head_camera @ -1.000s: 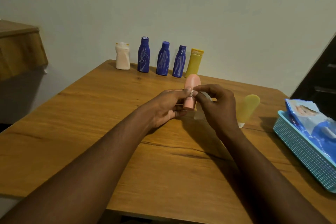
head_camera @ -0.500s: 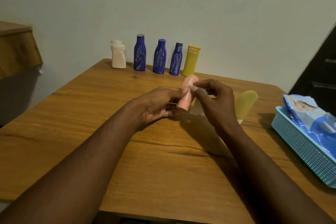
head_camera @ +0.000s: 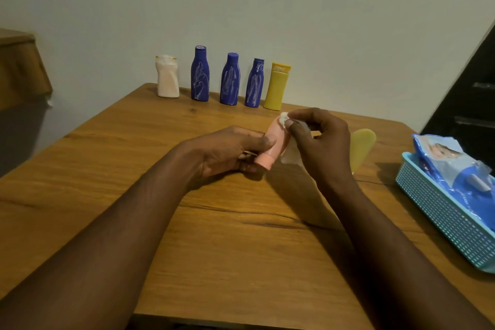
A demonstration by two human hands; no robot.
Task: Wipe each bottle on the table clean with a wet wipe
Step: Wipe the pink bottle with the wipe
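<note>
My left hand [head_camera: 230, 153] grips a small pink bottle [head_camera: 273, 144] over the middle of the wooden table [head_camera: 134, 169], cap end pointing down toward me. My right hand [head_camera: 321, 142] pinches a white wet wipe [head_camera: 284, 119] against the bottle's upper end; more of the wipe hangs below the fingers. A pale yellow bottle [head_camera: 363, 147] lies just behind my right hand. Along the far edge stand a white bottle [head_camera: 167, 78], three blue bottles [head_camera: 200, 75] [head_camera: 230, 80] [head_camera: 254, 84] streaked with white smears, and a yellow bottle [head_camera: 276, 87].
A turquoise plastic basket [head_camera: 439, 209] sits at the table's right edge holding a blue wet-wipe pack [head_camera: 452, 166]. A brown cabinet [head_camera: 21, 69] stands at the left beyond the table. A dark door or panel [head_camera: 471, 94] rises at the far right.
My right hand has slid the wipe from the middle of the pink bottle up to its far end. The bottle has tilted more, cap end toward me.
</note>
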